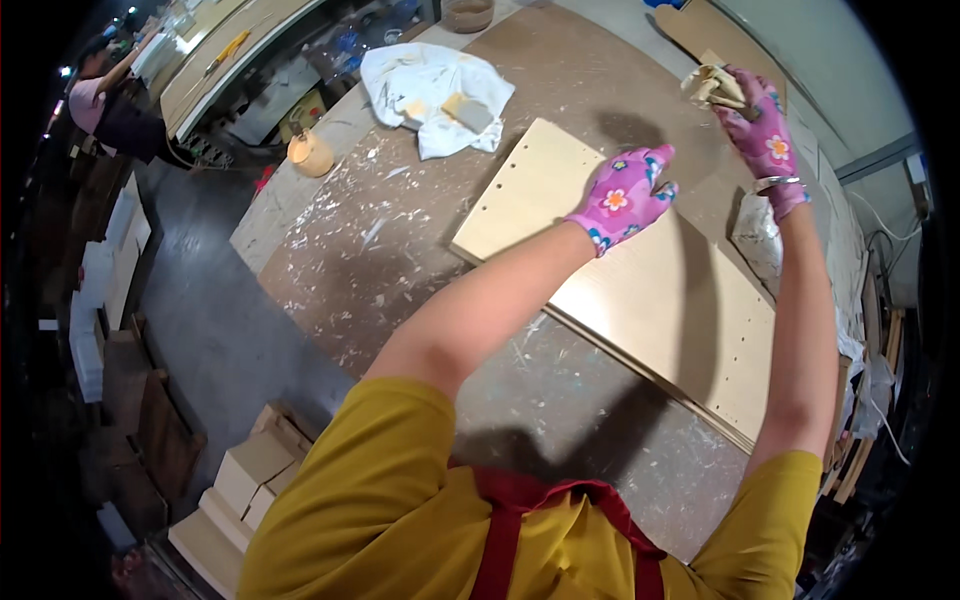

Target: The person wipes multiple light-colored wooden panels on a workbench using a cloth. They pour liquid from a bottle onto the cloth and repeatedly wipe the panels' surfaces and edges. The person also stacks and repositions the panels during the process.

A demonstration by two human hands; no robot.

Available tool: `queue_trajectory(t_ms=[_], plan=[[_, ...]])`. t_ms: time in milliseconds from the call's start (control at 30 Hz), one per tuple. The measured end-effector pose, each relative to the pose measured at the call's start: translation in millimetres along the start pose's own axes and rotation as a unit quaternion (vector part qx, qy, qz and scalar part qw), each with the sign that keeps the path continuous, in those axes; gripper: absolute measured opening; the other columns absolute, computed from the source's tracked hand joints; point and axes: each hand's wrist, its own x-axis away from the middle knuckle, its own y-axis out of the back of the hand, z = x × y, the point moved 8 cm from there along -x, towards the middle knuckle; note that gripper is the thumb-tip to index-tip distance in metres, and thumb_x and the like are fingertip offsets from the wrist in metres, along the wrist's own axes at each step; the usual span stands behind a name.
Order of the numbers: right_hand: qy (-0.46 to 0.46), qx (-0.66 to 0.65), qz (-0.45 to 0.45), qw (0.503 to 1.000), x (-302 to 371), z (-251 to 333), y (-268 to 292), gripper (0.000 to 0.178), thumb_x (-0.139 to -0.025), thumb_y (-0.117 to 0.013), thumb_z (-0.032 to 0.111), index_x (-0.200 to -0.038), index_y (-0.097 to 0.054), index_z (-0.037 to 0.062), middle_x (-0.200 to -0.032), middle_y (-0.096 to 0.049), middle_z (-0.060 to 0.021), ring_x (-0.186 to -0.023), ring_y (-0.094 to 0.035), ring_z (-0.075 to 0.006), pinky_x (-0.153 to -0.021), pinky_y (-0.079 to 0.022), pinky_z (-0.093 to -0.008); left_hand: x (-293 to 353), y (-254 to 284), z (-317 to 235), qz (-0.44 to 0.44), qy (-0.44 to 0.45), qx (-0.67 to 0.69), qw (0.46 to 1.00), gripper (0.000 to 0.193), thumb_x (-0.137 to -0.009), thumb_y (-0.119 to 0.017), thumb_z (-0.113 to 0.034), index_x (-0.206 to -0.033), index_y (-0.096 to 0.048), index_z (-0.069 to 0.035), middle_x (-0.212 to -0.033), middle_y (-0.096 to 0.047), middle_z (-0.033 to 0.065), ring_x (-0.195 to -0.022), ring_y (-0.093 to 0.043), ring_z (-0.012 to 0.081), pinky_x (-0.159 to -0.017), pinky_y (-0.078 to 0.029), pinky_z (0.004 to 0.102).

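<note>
Currently, a pale wooden board [640, 300] is lying flat on a paint-flecked brown workbench [400, 240], a person's pink-gloved hands standing near it. The left hand [620, 195] is poised over the board's face, thumb and fingers apart and holding nothing; whether the palm is touching the wood, one cannot tell. The right hand [760, 125], beyond the board's far edge, is gripping a crumpled cream wad [712, 87], perhaps cloth or paper, fingers bunching around it. A white bundle [758, 235] is lying just beside the board's far edge, while a white cloth [420, 75] is spreading beyond its left end, a grey block [470, 113] resting on top. The board is looking stiff and moderately heavy, its smooth sheen probably offering gloves little bite, its corners likely chipping if knocked; both long edges near mid-length are seemingly offering the best hold. The wad is appearing light and soft, its thick middle seemingly suiting a pinch
</note>
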Motion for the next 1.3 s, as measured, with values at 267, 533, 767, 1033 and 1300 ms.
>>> queue_trajectory(t_ms=[267, 533, 767, 1033, 1300], plan=[[0.041, -0.013, -0.003, 0.999, 39, 32, 24, 0.049, -0.072, -0.066, -0.002, -0.119, -0.059, 0.0093, -0.115, -0.056, -0.0182, -0.108, -0.057, -0.0352, -0.090, -0.048, -0.0382, -4, 4, -7, 0.039, 0.060, 0.029, 0.997, 0.071, -0.084, -0.067, -0.034, -0.142, -0.037, -0.006, -0.131, -0.052, 0.0207, -0.120, -0.051, 0.0353, -0.101, -0.042, 0.0404], [0.043, 0.005, -0.100, 0.994, 113, 139, 159, 0.058, -0.064, -0.065, -0.010, -0.119, -0.060, 0.0096, -0.123, -0.056, -0.0130, -0.119, -0.052, -0.0314, -0.097, -0.046, -0.0366, 12, 8, -116, -0.042, -0.210, -0.017, 0.977, 0.105, -0.065, -0.074, -0.060, -0.144, -0.032, -0.004, -0.145, -0.034, 0.0209, -0.135, -0.034, 0.0364, -0.106, -0.034, 0.0457], [-0.024, -0.129, -0.236, 0.963, 226, 153, 222, 0.055, -0.076, -0.070, 0.029, -0.126, -0.055, 0.0110, -0.120, -0.056, -0.0126, -0.121, -0.046, -0.0326, -0.102, -0.038, -0.0435, 73, 20, -197, 0.033, -0.344, -0.089, 0.934, 0.072, -0.067, -0.083, -0.034, -0.129, -0.052, -0.012, -0.103, -0.063, 0.0109, -0.098, -0.062, 0.0278, -0.087, -0.049, 0.0394], [-0.387, -0.579, -0.247, 0.674, 420, 116, 102, 0.054, -0.095, -0.056, 0.029, -0.139, -0.039, 0.0037, -0.127, -0.052, -0.0132, -0.119, -0.053, -0.0260, -0.100, -0.044, -0.0353, 162, -1, -229, 0.339, -0.352, -0.278, 0.827, 0.076, -0.063, -0.078, -0.018, -0.134, -0.051, -0.016, -0.109, -0.058, 0.0133, -0.099, -0.057, 0.0304, -0.084, -0.046, 0.0436], [-0.403, -0.858, -0.240, 0.211, 485, 95, 59, 0.039, -0.104, -0.035, 0.029, -0.134, -0.042, 0.0061, -0.125, -0.058, -0.0126, -0.107, -0.063, -0.0269, -0.093, -0.053, -0.0453, 186, -26, -288, 0.403, -0.349, -0.383, 0.754, 0.077, -0.062, -0.077, -0.013, -0.135, -0.051, -0.018, -0.103, -0.058, 0.0118, -0.095, -0.057, 0.0296, -0.080, -0.046, 0.0422]])
